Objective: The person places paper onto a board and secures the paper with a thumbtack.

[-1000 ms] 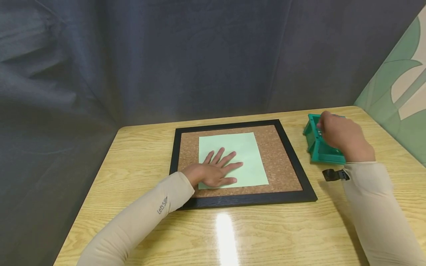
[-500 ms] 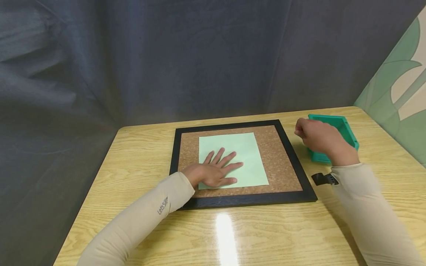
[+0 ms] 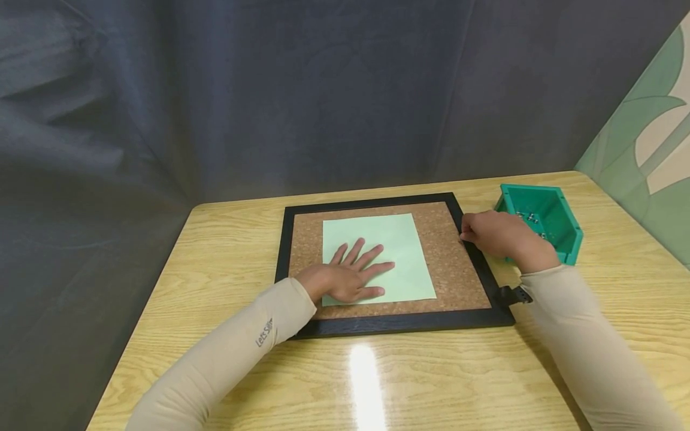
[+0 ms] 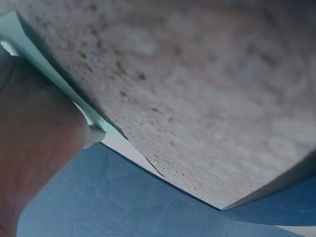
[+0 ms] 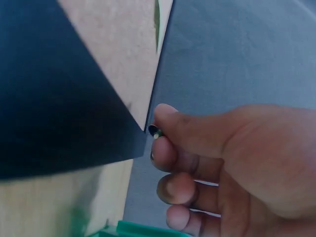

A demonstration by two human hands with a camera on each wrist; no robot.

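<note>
Paper (image 3: 401,239) partly hidden under spread left fingers (image 3: 369,256); right fingers (image 5: 177,187) pinch tiny piece (image 5: 155,132) (green tray (image 3: 563,222) near).

Item (image 5: 154,131) in right hand (image 3: 501,235): too small for me to identify. Left hand (image 3: 347,283) hides part of green sheet (image 3: 390,239).
</note>
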